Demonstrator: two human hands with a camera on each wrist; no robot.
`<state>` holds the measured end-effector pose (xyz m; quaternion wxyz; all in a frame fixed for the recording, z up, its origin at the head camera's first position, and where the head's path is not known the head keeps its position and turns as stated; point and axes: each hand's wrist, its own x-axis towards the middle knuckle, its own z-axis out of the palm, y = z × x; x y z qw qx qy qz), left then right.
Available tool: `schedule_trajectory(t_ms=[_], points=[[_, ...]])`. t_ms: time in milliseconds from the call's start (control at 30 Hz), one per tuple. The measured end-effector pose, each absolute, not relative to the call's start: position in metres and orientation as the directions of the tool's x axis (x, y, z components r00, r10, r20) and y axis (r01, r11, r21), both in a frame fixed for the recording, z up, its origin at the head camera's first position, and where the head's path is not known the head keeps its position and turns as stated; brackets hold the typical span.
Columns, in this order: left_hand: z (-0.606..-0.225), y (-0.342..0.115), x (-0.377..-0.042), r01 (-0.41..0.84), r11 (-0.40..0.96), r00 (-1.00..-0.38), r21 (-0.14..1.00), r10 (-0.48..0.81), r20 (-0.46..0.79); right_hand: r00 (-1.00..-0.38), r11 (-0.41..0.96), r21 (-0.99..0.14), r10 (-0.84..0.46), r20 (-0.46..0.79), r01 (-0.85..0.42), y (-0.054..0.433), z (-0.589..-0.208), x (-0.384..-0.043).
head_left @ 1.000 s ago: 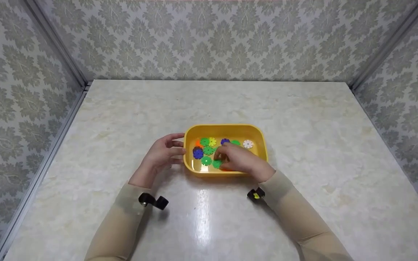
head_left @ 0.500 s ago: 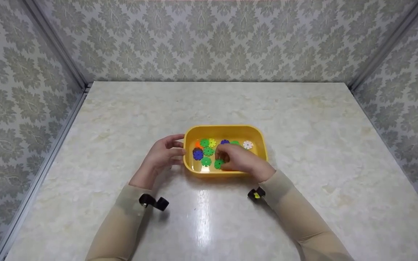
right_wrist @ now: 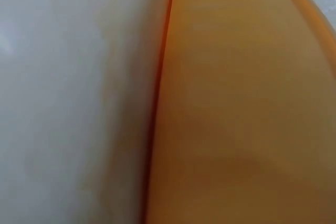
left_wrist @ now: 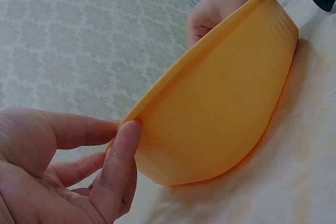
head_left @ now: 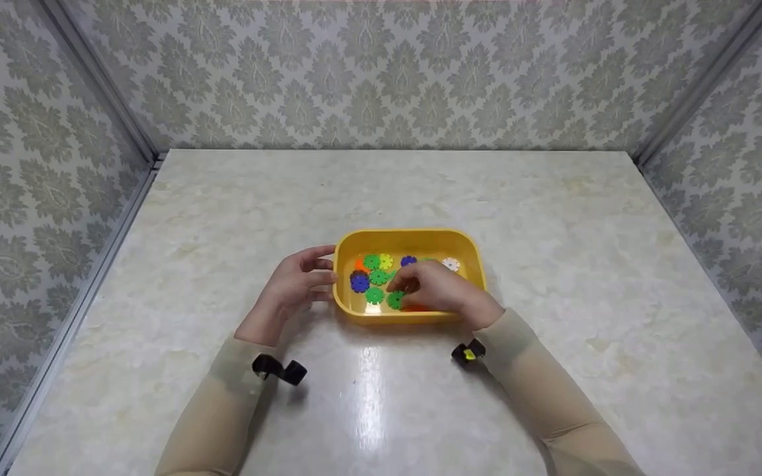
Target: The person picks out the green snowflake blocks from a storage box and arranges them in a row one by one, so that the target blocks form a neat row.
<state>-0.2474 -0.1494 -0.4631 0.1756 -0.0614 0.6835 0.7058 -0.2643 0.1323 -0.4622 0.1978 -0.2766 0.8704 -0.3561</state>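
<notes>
A yellow plastic bin [head_left: 411,237] stands on the table, holding toothed snowflake discs in several colours. My left hand [head_left: 292,283] is at its left end, fingers extended and spread. In the left wrist view, fingertips [left_wrist: 127,135] touch the bin just under its rim. My right hand [head_left: 437,287] reaches inside over the front right part, fingers bent downward. A green disc [head_left: 395,301] lies right at its fingertips, with a red-orange piece [head_left: 415,308] under the hand. I cannot tell whether the fingers pinch a disc. The right wrist view shows only the bin's outer wall [right_wrist: 241,103] and tabletop.
Left in the bin are blue [head_left: 360,283], green [head_left: 374,295], yellow [head_left: 386,261] and orange [head_left: 361,265] discs. A white disc [head_left: 451,264] lies at the back right. Patterned walls [head_left: 368,73] border the pale table [head_left: 255,192].
My right hand's fingers shift slightly inside the bin, and the green disc at the fingertips slides a little right, then back left. The left hand stays against the bin.
</notes>
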Motion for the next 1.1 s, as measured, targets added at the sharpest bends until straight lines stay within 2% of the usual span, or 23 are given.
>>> schedule_trajectory(t_ms=[233,467,667,833,1100], points=[[-0.463,-0.148,-0.247,-0.333,0.018,-0.932,0.943,0.147,-0.332,-0.796,0.570,-0.787,-0.578,-0.181,-0.235,0.141,-0.455,-0.269],[-0.462,-0.149,-0.249,-0.332,0.012,-0.933,0.943,0.146,-0.330,-0.822,0.458,-0.873,-0.553,-0.133,-0.168,0.160,-0.442,-0.274],[-0.463,-0.151,-0.249,-0.355,0.020,-0.925,0.935,0.137,-0.354,-0.844,0.424,-0.900,-0.516,-0.148,-0.101,0.176,-0.432,-0.278],[-0.463,-0.151,-0.248,-0.346,0.017,-0.927,0.938,0.146,-0.345,-0.886,0.414,-0.908,-0.442,-0.138,-0.064,0.193,-0.423,-0.283],[-0.463,-0.150,-0.247,-0.345,0.019,-0.929,0.939,0.140,-0.344,-0.963,0.359,-0.933,-0.254,-0.090,-0.007,0.231,-0.421,-0.294]])
